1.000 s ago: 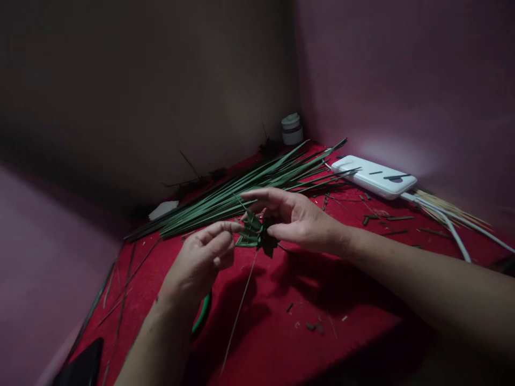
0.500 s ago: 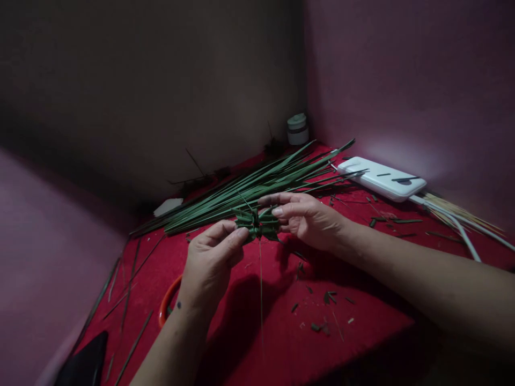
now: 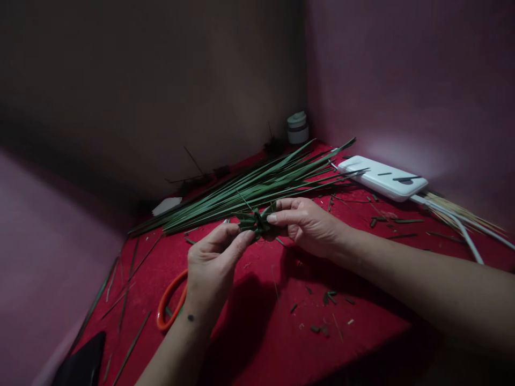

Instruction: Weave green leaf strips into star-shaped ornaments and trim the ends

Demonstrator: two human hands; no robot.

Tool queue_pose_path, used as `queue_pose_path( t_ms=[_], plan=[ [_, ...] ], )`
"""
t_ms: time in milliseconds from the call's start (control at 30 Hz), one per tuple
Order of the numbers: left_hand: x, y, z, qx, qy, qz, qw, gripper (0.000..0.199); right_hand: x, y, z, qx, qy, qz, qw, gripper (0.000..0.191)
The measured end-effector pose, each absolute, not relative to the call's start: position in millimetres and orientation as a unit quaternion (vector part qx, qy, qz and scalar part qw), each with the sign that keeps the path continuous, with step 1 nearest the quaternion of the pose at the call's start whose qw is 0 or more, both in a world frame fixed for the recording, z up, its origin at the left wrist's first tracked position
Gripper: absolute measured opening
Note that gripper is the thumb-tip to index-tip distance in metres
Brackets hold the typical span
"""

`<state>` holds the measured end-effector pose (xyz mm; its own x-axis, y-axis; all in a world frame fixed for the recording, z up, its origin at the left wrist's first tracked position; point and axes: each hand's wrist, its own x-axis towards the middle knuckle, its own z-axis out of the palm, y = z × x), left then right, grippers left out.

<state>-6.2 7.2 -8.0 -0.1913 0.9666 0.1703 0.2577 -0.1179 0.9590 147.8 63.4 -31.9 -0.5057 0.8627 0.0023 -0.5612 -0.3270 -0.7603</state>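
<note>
Between my two hands is a small folded leaf figure [image 3: 257, 221], dark green, with pointed blades spreading to both sides and a thin stalk rising from its top. My left hand [image 3: 215, 252] pinches its left blades between thumb and fingers. On the other side, my right hand [image 3: 306, 222] grips the right blades, the thumb lying across their front. The figure is held above the red cloth [image 3: 257, 343]. Long green leaf strips [image 3: 249, 193] lie in a bundle just behind. An orange handle loop [image 3: 163, 305] shows beside my left wrist, which hides the rest of it.
A white power bank [image 3: 382, 177] with a white cable [image 3: 462, 230] lies at right, near pale thin sticks [image 3: 470, 212]. A lidded white jar [image 3: 298, 127] stands in the back corner. Leaf scraps [image 3: 319, 328] dot the cloth. A black flat object [image 3: 82, 359] sits front left.
My right fingers have closed in on the figure's right blades. My left hand has shifted slightly right, showing more of the orange loop. The thin strand hanging below the figure no longer shows.
</note>
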Motion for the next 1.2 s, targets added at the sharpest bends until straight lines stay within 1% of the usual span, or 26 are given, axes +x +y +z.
queue_pose_path(
  t_ms=[133, 333, 500, 567, 667, 767, 833, 900, 1000, 1133, 1200],
  plan=[
    [-2, 4, -7, 0.543, 0.584, 0.514, 0.316, 0.011, 148, 64, -33, -0.204, -0.36, 0.789, 0.454, 0.009],
    [-5, 5, -4, 0.551, 0.591, 0.503, 0.308, 0.017, 150, 66, -34, -0.199, -0.399, 0.757, 0.477, 0.009],
    [-15, 10, -4, 0.517, 0.579, 0.549, 0.31, 0.009, 152, 69, -33, -0.2, -0.424, 0.722, 0.509, 0.012],
    [-16, 12, -3, 0.519, 0.578, 0.562, 0.283, 0.007, 153, 71, -33, -0.201, -0.434, 0.708, 0.52, 0.012],
    [-16, 12, -2, 0.556, 0.583, 0.545, 0.232, 0.004, 153, 72, -34, -0.197, -0.442, 0.697, 0.528, 0.011],
    [-16, 10, -1, 0.591, 0.587, 0.529, 0.166, 0.007, 154, 72, -34, -0.196, -0.449, 0.685, 0.539, 0.009],
    [-17, 9, -1, 0.609, 0.587, 0.522, 0.107, 0.006, 155, 72, -33, -0.206, -0.445, 0.669, 0.559, 0.011],
    [-19, 8, -3, 0.619, 0.584, 0.521, 0.072, 0.004, 156, 72, -31, -0.217, -0.431, 0.654, 0.583, 0.014],
    [-19, 7, -5, 0.622, 0.579, 0.521, 0.083, 0.007, 157, 74, -28, -0.212, -0.417, 0.641, 0.608, 0.014],
    [-16, 7, -4, 0.598, 0.575, 0.542, 0.133, 0.019, 159, 76, -23, -0.207, -0.398, 0.64, 0.623, 0.011],
    [-15, 6, -3, 0.591, 0.562, 0.56, 0.145, 0.019, 159, 77, -21, -0.209, -0.385, 0.646, 0.625, 0.012]
  ],
)
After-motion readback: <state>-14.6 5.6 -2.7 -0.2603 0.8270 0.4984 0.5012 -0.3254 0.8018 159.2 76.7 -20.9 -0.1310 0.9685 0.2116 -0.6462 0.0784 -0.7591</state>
